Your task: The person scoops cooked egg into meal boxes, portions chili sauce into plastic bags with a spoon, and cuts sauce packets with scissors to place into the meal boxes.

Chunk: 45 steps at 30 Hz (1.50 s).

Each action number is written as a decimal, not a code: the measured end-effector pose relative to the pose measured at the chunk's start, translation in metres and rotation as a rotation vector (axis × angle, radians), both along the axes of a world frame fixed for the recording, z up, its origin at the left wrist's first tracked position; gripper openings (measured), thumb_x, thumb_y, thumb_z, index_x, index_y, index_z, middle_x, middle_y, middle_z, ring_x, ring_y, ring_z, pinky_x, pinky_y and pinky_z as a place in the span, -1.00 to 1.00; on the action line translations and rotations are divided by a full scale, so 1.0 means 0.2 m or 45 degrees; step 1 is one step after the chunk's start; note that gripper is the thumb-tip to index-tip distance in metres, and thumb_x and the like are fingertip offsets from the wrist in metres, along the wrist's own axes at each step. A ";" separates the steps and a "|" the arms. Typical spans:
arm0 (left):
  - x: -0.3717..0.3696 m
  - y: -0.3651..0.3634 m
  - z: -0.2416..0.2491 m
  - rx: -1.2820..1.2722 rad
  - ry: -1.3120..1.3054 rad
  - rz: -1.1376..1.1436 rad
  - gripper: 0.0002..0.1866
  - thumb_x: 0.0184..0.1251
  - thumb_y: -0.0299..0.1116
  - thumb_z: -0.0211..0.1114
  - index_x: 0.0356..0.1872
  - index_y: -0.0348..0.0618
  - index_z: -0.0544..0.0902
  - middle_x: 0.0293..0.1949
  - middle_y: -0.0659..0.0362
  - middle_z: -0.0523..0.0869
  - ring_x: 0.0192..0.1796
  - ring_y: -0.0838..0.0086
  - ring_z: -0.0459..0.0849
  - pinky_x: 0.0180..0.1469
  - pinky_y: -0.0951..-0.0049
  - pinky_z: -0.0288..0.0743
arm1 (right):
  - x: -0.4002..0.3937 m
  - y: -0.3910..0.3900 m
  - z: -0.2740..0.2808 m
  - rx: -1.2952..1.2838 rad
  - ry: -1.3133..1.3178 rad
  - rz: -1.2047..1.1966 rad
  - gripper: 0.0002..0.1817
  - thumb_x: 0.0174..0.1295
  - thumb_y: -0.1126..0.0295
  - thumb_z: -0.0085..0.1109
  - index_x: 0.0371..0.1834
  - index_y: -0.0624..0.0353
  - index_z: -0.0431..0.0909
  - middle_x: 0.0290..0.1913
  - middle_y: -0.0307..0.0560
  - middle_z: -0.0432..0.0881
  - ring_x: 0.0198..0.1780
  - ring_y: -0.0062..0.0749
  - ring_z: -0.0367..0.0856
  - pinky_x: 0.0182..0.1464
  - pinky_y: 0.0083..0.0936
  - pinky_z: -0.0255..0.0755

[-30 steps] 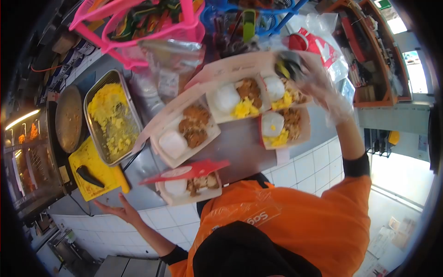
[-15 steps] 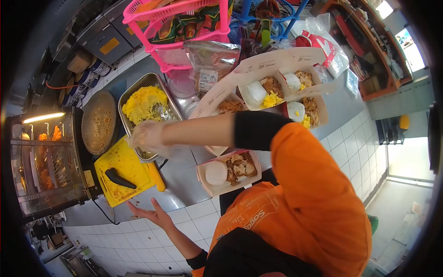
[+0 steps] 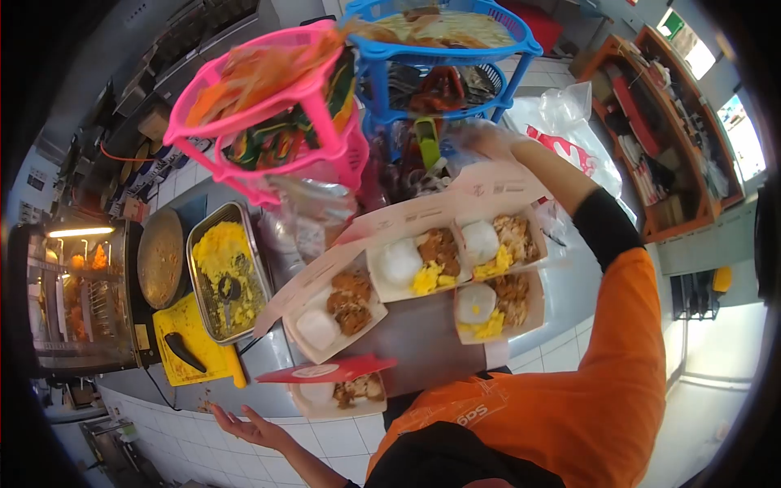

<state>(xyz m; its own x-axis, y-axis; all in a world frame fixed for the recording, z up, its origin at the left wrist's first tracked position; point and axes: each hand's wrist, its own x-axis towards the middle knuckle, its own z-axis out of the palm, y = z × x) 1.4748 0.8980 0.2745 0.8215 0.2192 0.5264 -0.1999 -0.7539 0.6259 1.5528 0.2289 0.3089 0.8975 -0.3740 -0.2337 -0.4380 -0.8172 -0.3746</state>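
Observation:
My right hand [image 3: 488, 140], in a clear plastic glove and smeared by motion, reaches to the back beside the blue basket rack [image 3: 446, 50] and a clear plastic bag; its fingers do not show clearly. Palm up, fingers apart, my left hand [image 3: 250, 428] hangs over the counter's front edge with nothing in it. Between my arms stand several open paper boxes with rice and fried chicken. Yellow scrambled egg [image 3: 492, 327] lies in three of them; the left box [image 3: 358, 332] shows none. A red-lidded box [image 3: 338, 407] sits nearest my body.
A metal tray [image 3: 262, 281] of egg with a dark utensil stands left, beside a yellow cutting board [image 3: 213, 362] with a black-handled tool [image 3: 184, 351]. A round pan [image 3: 160, 259] and lit display cabinet [image 3: 77, 301] lie beyond. A pink basket rack [image 3: 317, 122] stands behind.
My right hand has left the egg tray and swung right and back to the blue rack. My left hand stays open. The view has shifted, and the near box's red lid now leans over it.

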 end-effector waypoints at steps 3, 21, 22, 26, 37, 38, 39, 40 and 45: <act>-0.04 -0.37 0.13 0.219 -0.128 -0.047 -0.48 0.50 -0.24 0.10 0.38 -0.15 0.25 0.43 -0.07 0.23 0.44 0.08 0.25 0.43 0.04 0.08 | 0.22 -0.06 -0.13 -0.193 -0.037 0.086 -0.66 0.27 0.15 0.06 -0.04 0.09 0.63 -0.03 0.01 0.68 0.01 -0.12 0.67 0.04 -0.32 0.54; -0.59 -0.63 0.15 0.320 0.017 -0.114 -0.62 0.43 -0.49 0.09 0.22 -0.31 0.37 0.30 -0.13 0.38 0.33 0.02 0.36 0.37 0.03 0.17 | 0.23 -0.17 -0.38 -0.197 -0.367 0.241 -0.72 0.27 0.38 -0.02 -0.05 0.19 0.60 -0.07 0.16 0.66 -0.07 0.00 0.68 -0.09 -0.14 0.57; -0.59 -0.61 0.15 0.327 0.012 -0.106 -0.63 0.42 -0.49 0.09 0.22 -0.32 0.37 0.29 -0.13 0.39 0.33 0.02 0.37 0.36 0.02 0.18 | 0.19 -0.19 -0.38 -0.178 -0.367 0.221 -0.73 0.26 0.39 -0.01 -0.07 0.19 0.60 -0.09 0.17 0.66 -0.10 0.01 0.69 -0.09 -0.14 0.56; -0.61 -0.59 0.15 0.297 -0.014 -0.101 -0.65 0.42 -0.51 0.10 0.19 -0.27 0.40 0.27 -0.13 0.40 0.32 0.05 0.38 0.33 0.03 0.22 | -0.15 -0.10 -0.06 -0.205 -0.272 0.156 -0.69 0.33 0.30 -0.03 -0.02 0.26 0.54 -0.16 0.23 0.64 -0.11 0.11 0.61 0.01 -0.23 0.49; -0.22 -1.79 0.58 -0.423 0.246 -1.285 -0.30 0.19 -0.45 0.39 0.38 -0.12 0.32 0.24 -0.16 0.47 0.23 0.10 0.51 0.22 0.20 0.41 | -0.83 0.36 0.53 0.682 -0.505 0.338 -0.78 0.35 0.44 0.05 0.02 0.19 0.49 -0.16 -0.14 0.61 -0.20 -0.53 0.57 -0.13 -0.55 0.46; -0.18 -1.81 0.57 -0.350 0.271 -1.377 -0.33 0.19 -0.46 0.39 0.36 -0.13 0.36 0.22 -0.12 0.50 0.22 0.12 0.52 0.20 0.21 0.42 | -0.85 0.42 0.56 0.710 -0.489 0.325 -0.79 0.34 0.47 0.05 0.01 0.18 0.49 -0.13 -0.13 0.61 -0.18 -0.52 0.57 -0.13 -0.55 0.46; -0.12 -1.80 0.55 -0.277 0.292 -1.474 -0.35 0.19 -0.47 0.39 0.33 -0.15 0.39 0.20 -0.09 0.53 0.21 0.15 0.53 0.18 0.22 0.43 | -0.87 0.43 0.58 0.734 -0.478 0.308 -0.80 0.34 0.49 0.06 0.00 0.17 0.49 -0.09 -0.13 0.60 -0.16 -0.51 0.57 -0.12 -0.55 0.46; -0.09 -1.79 0.52 -0.203 0.283 -1.424 -0.39 0.20 -0.46 0.39 0.31 -0.15 0.42 0.16 -0.07 0.56 0.21 0.15 0.54 0.17 0.22 0.43 | -0.90 0.41 0.57 0.892 -0.522 0.163 -0.79 0.32 0.50 0.09 0.01 0.18 0.48 -0.07 -0.11 0.59 -0.14 -0.47 0.58 -0.10 -0.53 0.47; 0.09 -1.81 0.35 0.222 0.266 -0.871 -0.44 0.26 -0.28 0.36 0.28 -0.16 0.46 0.15 -0.03 0.57 0.25 0.12 0.46 0.27 0.13 0.29 | -0.93 0.28 0.37 0.512 -0.794 0.118 -0.52 0.25 0.47 0.20 0.25 0.17 0.39 -0.02 0.07 0.58 -0.07 -0.24 0.61 0.00 -0.41 0.47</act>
<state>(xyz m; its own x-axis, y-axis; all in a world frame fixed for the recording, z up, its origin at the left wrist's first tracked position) 1.4932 0.5362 0.3438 0.8317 -0.4507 0.3243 -0.5508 -0.5957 0.5846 1.3665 0.2843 0.3831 0.9318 -0.2837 0.2264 0.0176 -0.5879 -0.8087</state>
